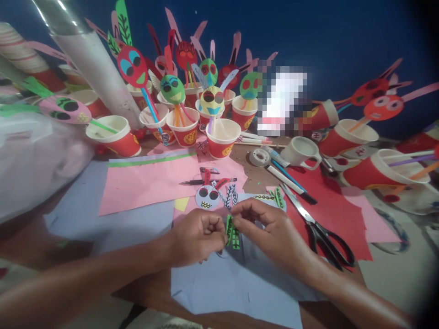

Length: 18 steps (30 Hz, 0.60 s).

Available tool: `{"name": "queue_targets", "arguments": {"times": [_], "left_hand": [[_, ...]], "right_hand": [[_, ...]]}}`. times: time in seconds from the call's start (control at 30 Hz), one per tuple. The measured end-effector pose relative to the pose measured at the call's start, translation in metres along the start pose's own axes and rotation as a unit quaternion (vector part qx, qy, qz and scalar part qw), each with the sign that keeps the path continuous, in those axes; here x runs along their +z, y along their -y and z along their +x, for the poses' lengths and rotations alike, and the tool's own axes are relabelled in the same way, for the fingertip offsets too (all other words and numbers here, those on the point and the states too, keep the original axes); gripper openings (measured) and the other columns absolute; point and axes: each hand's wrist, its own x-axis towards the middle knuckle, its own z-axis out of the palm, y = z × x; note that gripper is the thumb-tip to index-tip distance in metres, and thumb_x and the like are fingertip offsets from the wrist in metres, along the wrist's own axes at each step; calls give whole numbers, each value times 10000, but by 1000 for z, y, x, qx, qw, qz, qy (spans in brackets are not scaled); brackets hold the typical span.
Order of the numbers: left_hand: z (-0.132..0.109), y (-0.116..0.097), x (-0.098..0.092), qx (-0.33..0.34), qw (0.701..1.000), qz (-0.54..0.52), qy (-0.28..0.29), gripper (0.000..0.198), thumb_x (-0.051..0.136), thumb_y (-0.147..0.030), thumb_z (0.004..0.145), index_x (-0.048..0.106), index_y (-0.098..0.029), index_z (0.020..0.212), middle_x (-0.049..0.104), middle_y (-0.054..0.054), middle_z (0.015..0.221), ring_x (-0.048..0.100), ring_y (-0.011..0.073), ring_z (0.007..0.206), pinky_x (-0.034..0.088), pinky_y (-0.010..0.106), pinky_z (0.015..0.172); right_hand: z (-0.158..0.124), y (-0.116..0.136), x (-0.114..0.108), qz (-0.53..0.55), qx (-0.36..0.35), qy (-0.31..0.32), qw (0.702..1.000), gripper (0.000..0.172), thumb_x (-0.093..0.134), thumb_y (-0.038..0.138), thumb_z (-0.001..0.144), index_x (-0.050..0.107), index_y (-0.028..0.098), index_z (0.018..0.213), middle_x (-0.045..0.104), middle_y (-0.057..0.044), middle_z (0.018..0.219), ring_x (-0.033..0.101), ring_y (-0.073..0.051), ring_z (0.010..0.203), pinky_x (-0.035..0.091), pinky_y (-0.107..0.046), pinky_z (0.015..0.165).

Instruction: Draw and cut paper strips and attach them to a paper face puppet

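Green paper strips [233, 234] with black drawn lines show between my two hands, over the blue paper. My right hand [267, 224] is closed, thumb and forefinger pinched at the strips' upper end. Curled closed, my left hand [199, 235] has its fingertips by the strips' left edge; what they hold is hidden. Just beyond lies a round pale blue paper face [206, 196] with dark red eyes, a yellow mouth and red ears. Beside it are pale blue strips [232, 194] with black leaf lines. A black pen [195, 182] rests behind the face.
Black-handled scissors [317, 228] lie on red paper [338, 205] at right. Behind are a tape roll [259, 157], a white mug [302, 151] and several red-and-white paper cups [223, 139] with paper faces on straws. Pink paper [144, 187] and a plastic bag [41, 160] are at left.
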Motion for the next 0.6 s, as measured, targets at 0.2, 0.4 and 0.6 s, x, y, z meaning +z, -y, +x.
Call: {"name": "queue_targets", "arguments": {"times": [0.2, 0.4, 0.6], "left_hand": [[0, -1, -2, 5, 1000, -4, 13, 87, 529, -210, 657, 503, -156, 593, 539, -42, 519, 409, 40, 332, 309, 152, 319], [1, 0, -6, 34, 999, 16, 38, 312, 488, -382, 794, 537, -150, 592, 433, -57, 355, 387, 64, 306, 326, 183, 351], [2, 5, -5, 19, 998, 18, 52, 241, 598, -341, 741, 551, -137, 623, 540, -35, 535, 426, 41, 337, 335, 157, 327]], "right_hand": [[0, 1, 1, -19, -1, 5, 1000, 86, 552, 172, 814, 627, 208, 833, 587, 45, 651, 540, -89, 601, 423, -196, 558], [-3, 5, 0, -41, -8, -6, 999, 71, 556, 202, 829, 608, 221, 873, 605, 40, 702, 551, -95, 643, 431, -199, 590], [-4, 6, 1, -50, -31, -2, 998, 96, 555, 180, 830, 600, 238, 890, 616, 51, 732, 553, -87, 667, 432, -188, 615]]}}
